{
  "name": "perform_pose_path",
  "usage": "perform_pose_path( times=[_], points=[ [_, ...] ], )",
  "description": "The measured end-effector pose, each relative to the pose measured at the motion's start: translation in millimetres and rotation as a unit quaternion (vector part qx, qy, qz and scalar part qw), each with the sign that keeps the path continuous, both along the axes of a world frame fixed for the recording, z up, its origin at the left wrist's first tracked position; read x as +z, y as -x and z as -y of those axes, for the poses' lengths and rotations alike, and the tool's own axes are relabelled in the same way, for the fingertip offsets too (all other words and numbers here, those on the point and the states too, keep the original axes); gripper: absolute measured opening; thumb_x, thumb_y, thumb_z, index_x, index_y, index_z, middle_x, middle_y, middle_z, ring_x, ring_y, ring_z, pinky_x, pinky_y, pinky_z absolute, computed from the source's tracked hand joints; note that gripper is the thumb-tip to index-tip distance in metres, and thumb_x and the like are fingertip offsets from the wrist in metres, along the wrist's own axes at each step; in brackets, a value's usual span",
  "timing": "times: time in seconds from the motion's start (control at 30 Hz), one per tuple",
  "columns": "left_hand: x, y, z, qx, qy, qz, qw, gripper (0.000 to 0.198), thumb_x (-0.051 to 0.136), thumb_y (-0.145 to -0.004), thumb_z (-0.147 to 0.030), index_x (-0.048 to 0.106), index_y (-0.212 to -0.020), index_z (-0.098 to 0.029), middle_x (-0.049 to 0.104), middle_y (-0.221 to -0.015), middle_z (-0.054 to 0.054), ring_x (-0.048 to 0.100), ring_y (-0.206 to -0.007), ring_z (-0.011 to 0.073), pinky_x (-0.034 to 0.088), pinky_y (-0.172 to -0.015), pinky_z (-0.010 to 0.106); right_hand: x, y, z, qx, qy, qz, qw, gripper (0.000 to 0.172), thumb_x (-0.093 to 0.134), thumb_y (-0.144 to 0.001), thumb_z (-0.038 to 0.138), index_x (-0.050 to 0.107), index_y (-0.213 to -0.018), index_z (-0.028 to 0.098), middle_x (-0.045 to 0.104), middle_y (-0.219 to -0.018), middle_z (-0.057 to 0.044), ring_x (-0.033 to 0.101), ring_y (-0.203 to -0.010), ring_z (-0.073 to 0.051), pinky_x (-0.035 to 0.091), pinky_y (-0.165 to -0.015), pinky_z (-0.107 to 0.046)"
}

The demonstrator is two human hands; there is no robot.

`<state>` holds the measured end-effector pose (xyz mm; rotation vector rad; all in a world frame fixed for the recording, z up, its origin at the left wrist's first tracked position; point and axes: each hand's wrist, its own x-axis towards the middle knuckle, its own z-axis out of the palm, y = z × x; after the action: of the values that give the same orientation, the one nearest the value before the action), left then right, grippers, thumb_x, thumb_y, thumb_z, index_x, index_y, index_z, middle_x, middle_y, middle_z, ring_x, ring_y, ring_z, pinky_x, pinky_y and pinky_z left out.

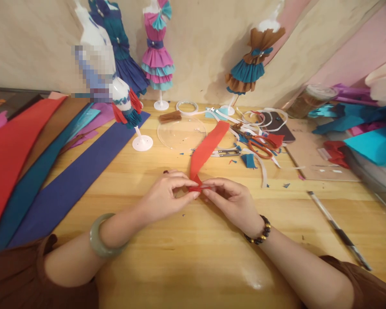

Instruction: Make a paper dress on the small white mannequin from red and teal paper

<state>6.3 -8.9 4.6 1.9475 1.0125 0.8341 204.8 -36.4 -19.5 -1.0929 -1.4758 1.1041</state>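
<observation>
A long red paper strip [207,148] runs from mid-table toward me, its near end gathered into small folds. My left hand [167,195] pinches that folded end from the left, fingers closed on it. From the right, my right hand [230,197] pinches the same end, thumb and fingertips pressed together on the paper. Both hands rest low over the wooden table [193,257]. A green bangle sits on my left wrist and a bead bracelet on my right.
Red, teal, brown and blue paper sheets [67,180] lie at the left. Small mannequins in paper dresses [157,56] stand at the back. Orange-handled scissors [260,146], thread snips [227,152], a clear round lid [182,133], white tape strips and a metal ruler [339,231] lie right of centre.
</observation>
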Motion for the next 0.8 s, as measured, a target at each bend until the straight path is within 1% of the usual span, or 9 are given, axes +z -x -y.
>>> perform_pose_path(
  times=[0.1, 0.3, 0.37, 0.43, 0.5, 0.57, 0.7, 0.8],
  points=[
    [-3.2, 0.3, -0.5, -0.002, -0.049, -0.008, 0.999, 0.011, 0.067, -0.085, -0.021, 0.077, -0.084, -0.019, 0.072, -0.076, 0.003, 0.063, -0.075, 0.0157, 0.049, -0.075, 0.029, 0.4, 0.2, 0.4, -0.008, -0.016, 0.011, 1.0, 0.012, 0.072, -0.082, 0.024, 0.075, -0.093, 0.02, 0.073, -0.074, -0.003, 0.066, -0.063, -0.014, 0.055, -0.061, -0.026],
    [-4.5, 0.9, 0.7, -0.006, -0.074, -0.003, 0.997, 0.014, 0.064, -0.087, -0.019, 0.077, -0.082, -0.02, 0.07, -0.073, 0.001, 0.061, -0.072, 0.014, 0.048, -0.075, 0.029, 0.5, -0.6, -0.2, -0.01, -0.012, 0.038, 0.999, 0.019, 0.072, -0.081, 0.026, 0.074, -0.098, 0.019, 0.072, -0.075, -0.004, 0.063, -0.06, -0.013, 0.053, -0.057, -0.026],
    [-4.8, 1.0, 0.6, -0.012, -0.082, -0.007, 0.997, 0.013, 0.064, -0.088, -0.02, 0.077, -0.085, -0.02, 0.071, -0.077, 0.002, 0.063, -0.074, 0.0146, 0.049, -0.075, 0.03, -0.6, -1.2, -0.3, -0.007, -0.005, 0.038, 0.999, 0.019, 0.071, -0.082, 0.026, 0.074, -0.099, 0.019, 0.073, -0.076, -0.004, 0.064, -0.062, -0.014, 0.054, -0.059, -0.027],
    [-5.4, 0.9, 0.6, -0.01, -0.087, -0.003, 0.996, 0.013, 0.066, -0.086, -0.021, 0.077, -0.094, -0.02, 0.074, -0.087, 0.005, 0.065, -0.081, 0.0165, 0.051, -0.078, 0.031, -1.6, -1.7, -0.3, -0.003, 0.0, 0.033, 0.999, 0.019, 0.07, -0.082, 0.026, 0.073, -0.1, 0.019, 0.074, -0.078, -0.005, 0.065, -0.063, -0.014, 0.055, -0.06, -0.028],
    [-6.0, 0.8, 0.9, 0.0, -0.081, 0.009, 0.997, 0.016, 0.067, -0.086, -0.02, 0.075, -0.1, -0.02, 0.075, -0.094, 0.006, 0.066, -0.087, 0.0179, 0.052, -0.082, 0.033, -2.1, -1.8, -0.2, -0.002, -0.003, 0.03, 1.0, 0.018, 0.07, -0.083, 0.025, 0.073, -0.1, 0.019, 0.074, -0.08, -0.005, 0.065, -0.064, -0.014, 0.055, -0.061, -0.028],
    [-5.9, 0.7, 1.7, 0.011, -0.056, 0.019, 0.998, 0.017, 0.064, -0.086, -0.018, 0.075, -0.099, -0.02, 0.076, -0.093, 0.005, 0.067, -0.086, 0.0173, 0.053, -0.083, 0.033, -1.7, -1.6, -0.3, 0.0, -0.01, 0.032, 0.999, 0.016, 0.069, -0.083, 0.024, 0.073, -0.098, 0.019, 0.074, -0.082, -0.006, 0.065, -0.065, -0.014, 0.055, -0.061, -0.028],
    [-3.3, 0.0, 2.5, 0.034, 0.002, 0.027, 0.999, 0.016, 0.062, -0.084, -0.015, 0.074, -0.094, -0.02, 0.076, -0.087, 0.003, 0.067, -0.081, 0.0156, 0.053, -0.074, 0.027, 1.3, -1.3, -1.6, 0.01, -0.025, 0.043, 0.999, 0.01, 0.066, -0.086, 0.024, 0.073, -0.091, 0.019, 0.072, -0.076, -0.004, 0.065, -0.064, -0.014, 0.054, -0.06, -0.028],
    [-1.0, -0.3, 1.3, 0.043, 0.025, 0.026, 0.998, 0.013, 0.061, -0.082, -0.015, 0.073, -0.086, -0.019, 0.074, -0.082, 0.002, 0.066, -0.076, 0.0152, 0.053, -0.07, 0.026, 4.7, -1.4, -2.4, 0.013, -0.052, 0.068, 0.996, 0.009, 0.065, -0.087, 0.023, 0.073, -0.088, 0.02, 0.072, -0.078, -0.004, 0.065, -0.067, -0.014, 0.054, -0.063, -0.027]
  ],
)
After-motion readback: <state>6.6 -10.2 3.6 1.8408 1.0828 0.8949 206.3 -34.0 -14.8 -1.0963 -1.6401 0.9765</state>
